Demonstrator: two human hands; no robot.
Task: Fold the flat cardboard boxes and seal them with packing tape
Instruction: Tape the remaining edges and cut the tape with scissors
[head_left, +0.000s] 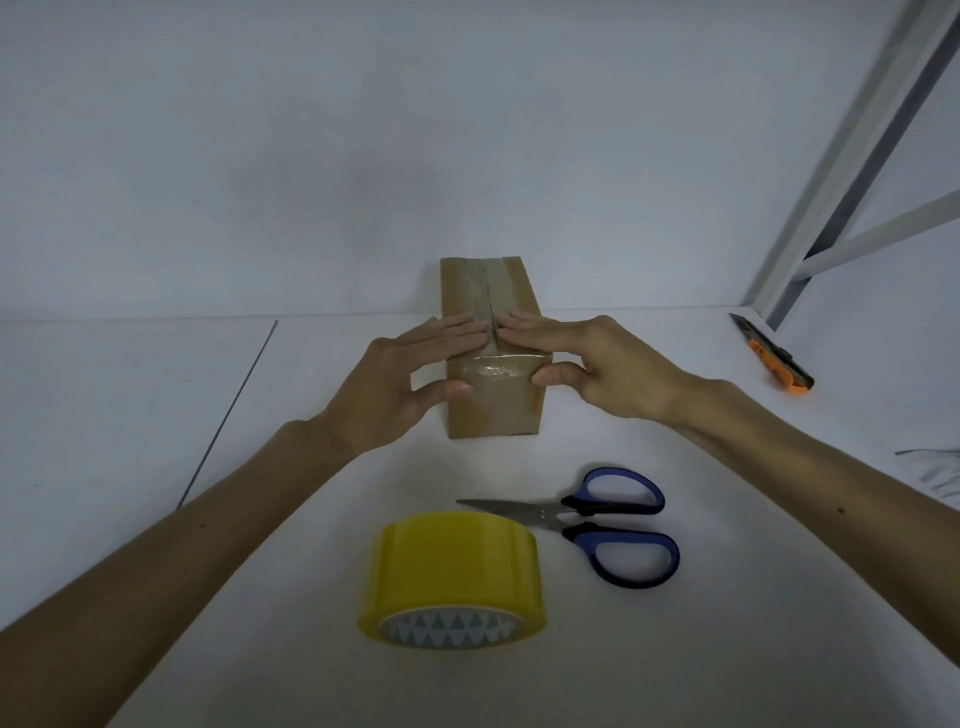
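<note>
Yellow tape roll, brown tape-sealed box

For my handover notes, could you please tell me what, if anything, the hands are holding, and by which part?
Only the cardboard box: left hand and right hand press its near top edge, fingers flat on top, thumbs on the taped front face.

Left hand, right hand; fingers flat, tips nearly together
</note>
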